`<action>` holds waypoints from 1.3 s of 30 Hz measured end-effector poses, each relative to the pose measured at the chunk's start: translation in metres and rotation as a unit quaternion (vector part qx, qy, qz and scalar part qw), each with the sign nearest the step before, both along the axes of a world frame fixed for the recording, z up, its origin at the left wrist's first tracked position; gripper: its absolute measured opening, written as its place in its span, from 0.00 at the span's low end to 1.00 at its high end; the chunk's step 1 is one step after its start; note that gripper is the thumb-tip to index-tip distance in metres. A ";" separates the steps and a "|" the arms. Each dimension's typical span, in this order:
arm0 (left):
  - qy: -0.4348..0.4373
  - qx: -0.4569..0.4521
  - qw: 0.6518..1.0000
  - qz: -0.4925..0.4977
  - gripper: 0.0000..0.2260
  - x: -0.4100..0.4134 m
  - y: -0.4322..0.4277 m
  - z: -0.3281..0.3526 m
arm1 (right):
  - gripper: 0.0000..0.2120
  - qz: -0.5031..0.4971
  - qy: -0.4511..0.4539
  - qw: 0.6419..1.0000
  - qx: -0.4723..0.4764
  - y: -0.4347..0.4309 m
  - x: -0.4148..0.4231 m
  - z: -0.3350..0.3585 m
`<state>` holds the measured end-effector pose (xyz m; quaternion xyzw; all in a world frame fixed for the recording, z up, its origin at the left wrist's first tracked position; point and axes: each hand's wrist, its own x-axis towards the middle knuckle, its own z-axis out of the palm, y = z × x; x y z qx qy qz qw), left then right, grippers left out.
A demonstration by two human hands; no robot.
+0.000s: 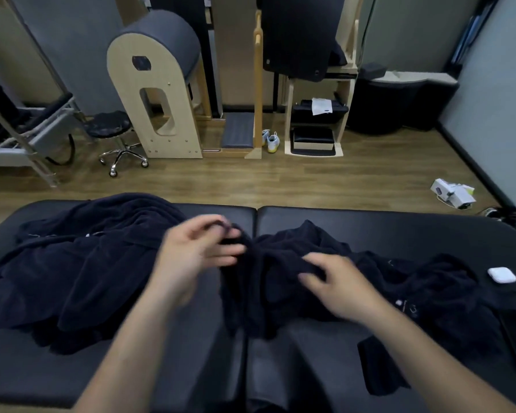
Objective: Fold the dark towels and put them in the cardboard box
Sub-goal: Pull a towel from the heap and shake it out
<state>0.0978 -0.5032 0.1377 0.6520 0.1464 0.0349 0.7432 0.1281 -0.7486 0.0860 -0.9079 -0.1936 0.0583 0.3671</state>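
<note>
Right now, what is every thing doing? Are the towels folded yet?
Left towel heap, crumpled, not folded.
Middle towel, bunched up, not folded.
Left hand, pinching the middle towel's top edge.
Right hand, on the middle towel, grip too blurred to tell.
White case, lid closed, lying on the table.

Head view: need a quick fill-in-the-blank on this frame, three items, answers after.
1. The earbud case on the padded table is ___.
2. The sneakers stand on the ___.
3. The left hand pinches the crumpled towel at its edge, the right hand rests on it, and it is not yet ___.
Missing: white; floor; folded.
</note>
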 end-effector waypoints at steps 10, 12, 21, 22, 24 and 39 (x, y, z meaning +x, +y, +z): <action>-0.055 0.028 0.973 0.224 0.05 0.021 0.049 -0.015 | 0.20 -0.546 -0.020 0.837 0.037 -0.200 0.036 0.045; -0.097 0.086 0.978 0.161 0.06 0.023 0.009 -0.015 | 0.21 -0.541 -0.039 0.840 0.004 -0.184 0.035 0.030; -0.198 0.201 0.955 -0.095 0.08 -0.013 -0.126 -0.041 | 0.10 -0.087 -0.028 0.995 0.042 -0.017 -0.040 0.031; -0.189 0.185 0.960 -0.093 0.07 -0.013 -0.126 -0.047 | 0.09 -0.099 -0.035 0.993 0.046 -0.022 -0.041 0.029; -0.154 0.150 0.968 -0.125 0.07 -0.015 -0.132 -0.059 | 0.09 -0.118 -0.029 0.990 0.073 -0.024 -0.047 0.029; -0.120 0.297 0.933 -0.166 0.13 0.052 -0.134 -0.076 | 0.08 -0.409 -0.059 0.855 0.313 -0.183 -0.059 0.101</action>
